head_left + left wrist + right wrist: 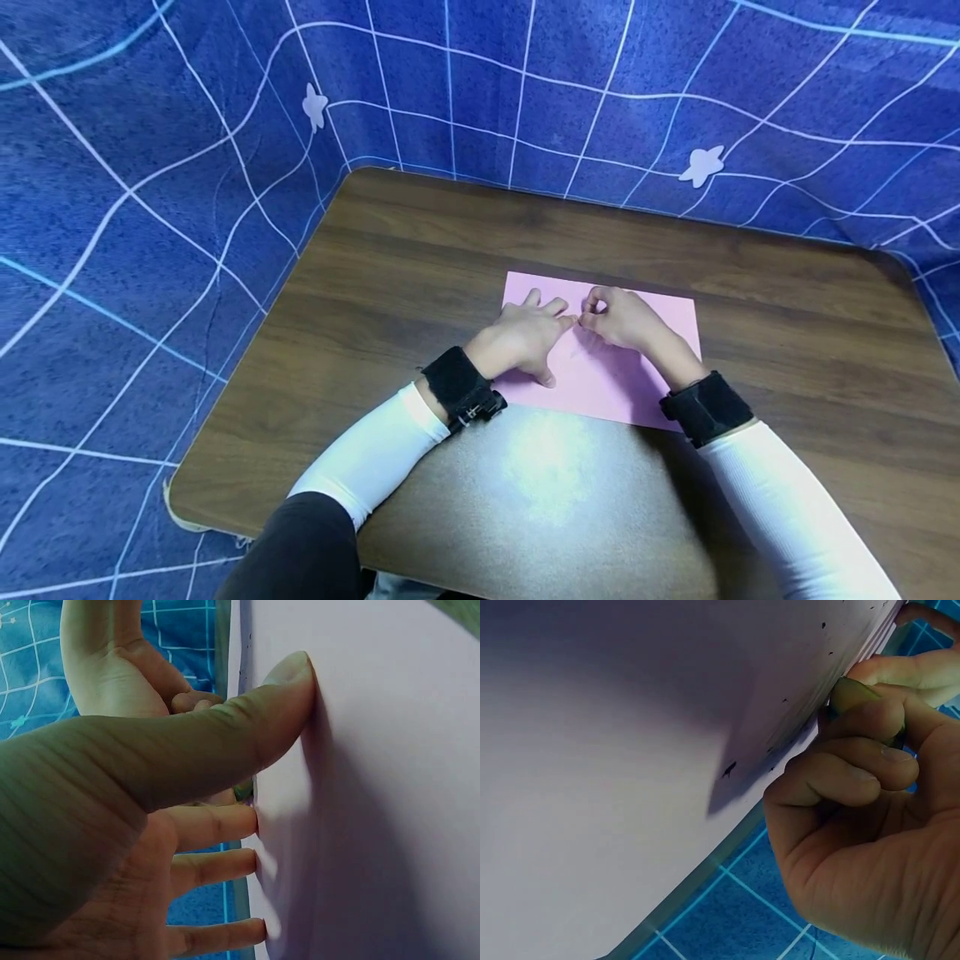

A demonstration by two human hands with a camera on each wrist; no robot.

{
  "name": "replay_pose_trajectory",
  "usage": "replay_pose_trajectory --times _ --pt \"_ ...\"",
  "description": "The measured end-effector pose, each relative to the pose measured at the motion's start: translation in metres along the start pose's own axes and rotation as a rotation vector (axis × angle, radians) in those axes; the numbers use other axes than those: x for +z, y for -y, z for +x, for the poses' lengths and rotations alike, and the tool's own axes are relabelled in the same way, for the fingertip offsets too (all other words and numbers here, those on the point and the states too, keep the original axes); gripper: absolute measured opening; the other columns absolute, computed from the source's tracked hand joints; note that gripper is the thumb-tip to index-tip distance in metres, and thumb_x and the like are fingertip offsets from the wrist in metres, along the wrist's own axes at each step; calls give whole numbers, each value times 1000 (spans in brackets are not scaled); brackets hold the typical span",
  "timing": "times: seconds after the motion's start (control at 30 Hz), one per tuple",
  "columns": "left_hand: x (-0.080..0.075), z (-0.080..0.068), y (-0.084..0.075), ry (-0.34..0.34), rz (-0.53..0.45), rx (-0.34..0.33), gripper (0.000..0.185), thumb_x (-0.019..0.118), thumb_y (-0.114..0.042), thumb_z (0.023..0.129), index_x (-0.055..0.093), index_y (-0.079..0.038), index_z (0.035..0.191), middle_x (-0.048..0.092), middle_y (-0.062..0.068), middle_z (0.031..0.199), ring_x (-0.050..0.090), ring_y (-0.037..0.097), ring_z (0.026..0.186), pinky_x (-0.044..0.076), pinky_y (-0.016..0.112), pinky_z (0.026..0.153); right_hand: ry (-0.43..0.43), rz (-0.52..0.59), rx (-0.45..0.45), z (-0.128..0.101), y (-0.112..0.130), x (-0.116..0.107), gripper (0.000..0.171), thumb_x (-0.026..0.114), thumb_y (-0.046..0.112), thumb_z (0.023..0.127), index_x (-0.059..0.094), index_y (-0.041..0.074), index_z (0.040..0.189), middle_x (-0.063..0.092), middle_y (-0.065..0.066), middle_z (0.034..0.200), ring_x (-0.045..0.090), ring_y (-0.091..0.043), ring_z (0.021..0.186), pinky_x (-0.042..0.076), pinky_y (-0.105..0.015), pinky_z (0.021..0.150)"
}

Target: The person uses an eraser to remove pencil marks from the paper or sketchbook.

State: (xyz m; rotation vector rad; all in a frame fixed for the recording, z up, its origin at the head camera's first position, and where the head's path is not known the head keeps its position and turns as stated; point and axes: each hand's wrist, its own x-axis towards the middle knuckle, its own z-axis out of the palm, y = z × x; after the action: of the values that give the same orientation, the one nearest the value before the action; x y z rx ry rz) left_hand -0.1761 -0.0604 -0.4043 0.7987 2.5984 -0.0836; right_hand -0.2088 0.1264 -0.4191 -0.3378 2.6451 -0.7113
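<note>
A pink sheet of paper [592,392] lies on the wooden table. My left hand [527,335] rests on its left part, with fingers spread and their tips touching the sheet. Close beside it, my right hand [621,318] pinches a small yellow-green eraser [853,694] against the paper; the fingers cover most of it. The right wrist view shows dark crumbs [730,769] and grey smudges around the eraser. Faint grey marks show near the fingertips in the head view.
The brown table [405,250] has rounded corners and extends on every side of the sheet. A blue cloth [480,108] with white grid lines and star shapes hangs behind and to the left. Bright light falls on the table's front part.
</note>
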Motion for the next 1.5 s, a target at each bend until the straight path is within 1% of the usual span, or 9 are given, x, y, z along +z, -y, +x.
replay_pose_trajectory --times 0.2,0.43,0.67,0.87,0.97,1.1,1.23,1.37,1.5 --pt "1 2 -2 -7 -7 9 111 87 -59 71 31 -29 162 25 -4 168 33 28 140 54 48 94 -65 -45 33 -11 -15 -4 14 64 27 94 64 12 93 68 -6 81 61 -21 76 42 -32 67" --pt "2 2 0 -11 -13 6 110 87 -59 71 31 -29 162 24 -4 168 30 31 143 52 50 97 -88 -20 74 -30 -45 -17 14 63 25 95 61 11 93 56 5 66 53 -18 67 39 -31 65" --pt "2 2 2 -14 -27 10 110 87 -58 72 32 -29 162 25 -3 168 28 32 145 51 51 99 -106 -50 69 -38 -58 -23 14 63 25 96 61 11 94 58 0 75 51 -22 74 36 -33 71" --pt "1 2 1 -8 -32 9 111 88 -58 71 31 -29 162 25 -3 168 27 33 146 50 52 100 -80 -118 56 -37 -48 -25 17 61 24 98 62 7 100 56 -4 74 52 -23 72 38 -34 67" --pt "1 3 0 -8 -32 8 112 88 -58 71 30 -29 162 24 -3 168 27 34 147 50 53 102 -87 -138 29 -34 -38 -26 20 59 23 99 63 4 103 61 -7 76 56 -22 71 40 -33 65" --pt "1 2 1 -6 -29 5 112 88 -58 71 30 -29 162 25 -3 168 26 35 148 50 54 102 -49 -42 -27 -23 -20 -18 18 57 21 101 62 5 108 69 -11 78 63 -18 66 46 -31 61" --pt "1 1 0 -4 -25 6 111 88 -58 71 32 -29 162 26 -4 167 28 33 146 51 53 101 16 35 -85 -9 -8 -7 16 57 19 102 61 6 110 70 -9 77 63 -14 63 48 -29 58" --pt "0 1 0 -10 -20 11 110 88 -59 71 33 -28 161 27 -5 166 32 29 140 53 50 98 24 40 -59 -3 -4 -2 14 59 21 101 62 8 106 70 -6 74 64 -14 63 47 -29 57" --pt "0 1 0 -14 -16 11 110 88 -59 71 33 -28 161 27 -5 166 32 29 139 53 50 97 -11 -1 -24 -4 -6 -4 13 62 22 99 64 10 101 68 -2 68 63 -14 62 45 -29 59"
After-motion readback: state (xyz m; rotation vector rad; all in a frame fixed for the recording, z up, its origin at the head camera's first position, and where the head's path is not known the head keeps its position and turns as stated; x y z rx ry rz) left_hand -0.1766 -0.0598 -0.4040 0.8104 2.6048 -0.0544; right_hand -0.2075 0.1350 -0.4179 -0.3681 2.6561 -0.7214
